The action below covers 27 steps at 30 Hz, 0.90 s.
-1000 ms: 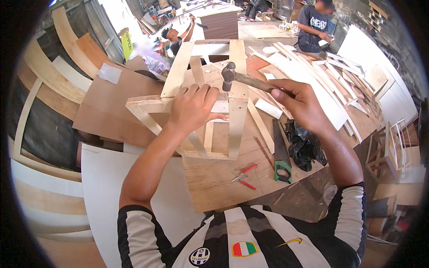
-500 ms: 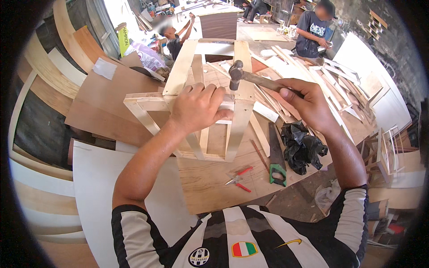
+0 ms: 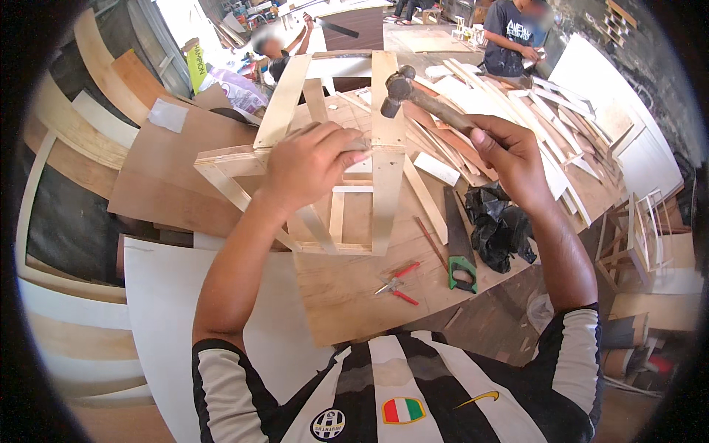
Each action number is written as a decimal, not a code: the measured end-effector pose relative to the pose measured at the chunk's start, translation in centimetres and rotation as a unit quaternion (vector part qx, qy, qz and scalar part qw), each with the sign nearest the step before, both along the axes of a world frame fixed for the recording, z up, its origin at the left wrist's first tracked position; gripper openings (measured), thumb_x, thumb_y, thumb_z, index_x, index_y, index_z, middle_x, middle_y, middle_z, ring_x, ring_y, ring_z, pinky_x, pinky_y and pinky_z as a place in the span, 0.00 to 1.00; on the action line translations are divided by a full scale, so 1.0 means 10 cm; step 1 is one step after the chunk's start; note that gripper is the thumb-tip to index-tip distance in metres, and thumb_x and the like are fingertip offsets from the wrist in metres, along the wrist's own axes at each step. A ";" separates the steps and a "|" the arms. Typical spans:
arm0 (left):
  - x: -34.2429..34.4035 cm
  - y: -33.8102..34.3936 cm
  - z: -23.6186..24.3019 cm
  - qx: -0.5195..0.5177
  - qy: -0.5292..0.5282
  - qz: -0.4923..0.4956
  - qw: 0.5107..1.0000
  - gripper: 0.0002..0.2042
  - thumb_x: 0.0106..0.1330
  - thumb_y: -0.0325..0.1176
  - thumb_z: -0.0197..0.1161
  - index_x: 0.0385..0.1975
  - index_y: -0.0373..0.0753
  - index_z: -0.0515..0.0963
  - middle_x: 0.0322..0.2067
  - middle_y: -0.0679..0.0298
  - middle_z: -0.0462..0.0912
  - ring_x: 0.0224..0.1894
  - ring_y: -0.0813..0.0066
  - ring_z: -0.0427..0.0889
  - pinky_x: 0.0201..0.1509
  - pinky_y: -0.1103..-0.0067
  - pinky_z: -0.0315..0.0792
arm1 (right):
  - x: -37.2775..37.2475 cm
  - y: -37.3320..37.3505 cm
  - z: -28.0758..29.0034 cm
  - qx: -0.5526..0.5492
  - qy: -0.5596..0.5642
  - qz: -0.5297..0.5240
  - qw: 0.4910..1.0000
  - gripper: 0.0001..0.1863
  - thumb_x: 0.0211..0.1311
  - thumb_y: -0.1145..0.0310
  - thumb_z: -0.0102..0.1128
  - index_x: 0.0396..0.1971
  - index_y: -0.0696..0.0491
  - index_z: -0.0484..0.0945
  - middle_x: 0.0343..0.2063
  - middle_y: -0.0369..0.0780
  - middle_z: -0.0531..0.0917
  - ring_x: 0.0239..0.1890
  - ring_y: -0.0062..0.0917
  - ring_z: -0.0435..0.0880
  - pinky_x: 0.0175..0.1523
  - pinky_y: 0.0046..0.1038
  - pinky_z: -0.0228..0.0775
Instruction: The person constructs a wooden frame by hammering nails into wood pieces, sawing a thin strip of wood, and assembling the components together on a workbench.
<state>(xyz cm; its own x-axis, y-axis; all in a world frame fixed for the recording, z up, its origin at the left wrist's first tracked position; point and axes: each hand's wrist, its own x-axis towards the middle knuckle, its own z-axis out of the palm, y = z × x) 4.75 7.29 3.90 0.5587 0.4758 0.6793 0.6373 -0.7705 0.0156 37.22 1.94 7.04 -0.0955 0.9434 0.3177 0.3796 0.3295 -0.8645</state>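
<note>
A pale wooden frame (image 3: pixel 388 199), built of slats and plywood pieces, stands on the workbench in front of me. My left hand (image 3: pixel 310 164) is closed over its upper crosspiece, fingers wrapped round the wood near the right-hand corner joint. My right hand (image 3: pixel 511 151) grips a hammer (image 3: pixel 442 111) by its wooden handle. The dark metal head hangs above that joint, apart from the wood. Whether a nail stands there I cannot make out. Nearer me on the bench lie red-handled pliers (image 3: pixel 399 283) and a green-handled handsaw (image 3: pixel 461 258).
A black plastic bag (image 3: pixel 496 225) lies right of the saw. Many wooden strips (image 3: pixel 532 133) are piled across the bench's right side. Large brown boards (image 3: pixel 177 159) lean on the left, above a white panel (image 3: pixel 166 295). Two people work beyond the bench.
The hammer has risen a little from the frame's corner joint. My left hand keeps its hold on the frame. At the back left, a person's hand now holds up a long dark tool.
</note>
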 end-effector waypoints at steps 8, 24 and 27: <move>-0.02 -0.08 0.19 -0.156 0.032 -0.015 0.987 0.15 0.75 0.36 0.63 0.57 0.40 0.84 0.49 0.55 0.88 0.46 0.54 0.87 0.50 0.67 0.79 | 0.03 -0.12 -0.16 -0.007 0.022 -0.008 1.000 0.20 0.78 0.64 0.62 0.59 0.62 0.82 0.29 0.31 0.81 0.28 0.11 0.69 0.33 0.18 0.62; 0.02 -0.17 0.09 -0.114 0.000 0.007 0.993 0.13 0.75 0.36 0.63 0.55 0.43 0.86 0.43 0.58 0.89 0.41 0.57 0.87 0.44 0.67 0.79 | -0.06 -0.25 -0.09 -0.019 0.006 0.011 1.000 0.21 0.77 0.60 0.64 0.56 0.62 0.84 0.32 0.33 0.83 0.35 0.15 0.75 0.41 0.23 0.70; 0.02 -0.19 0.11 -0.119 -0.002 0.011 0.993 0.13 0.75 0.37 0.63 0.53 0.43 0.86 0.43 0.59 0.89 0.42 0.57 0.87 0.45 0.68 0.80 | -0.07 -0.26 -0.10 -0.010 0.002 0.010 1.000 0.20 0.77 0.60 0.64 0.56 0.62 0.84 0.34 0.35 0.85 0.37 0.16 0.77 0.44 0.25 0.72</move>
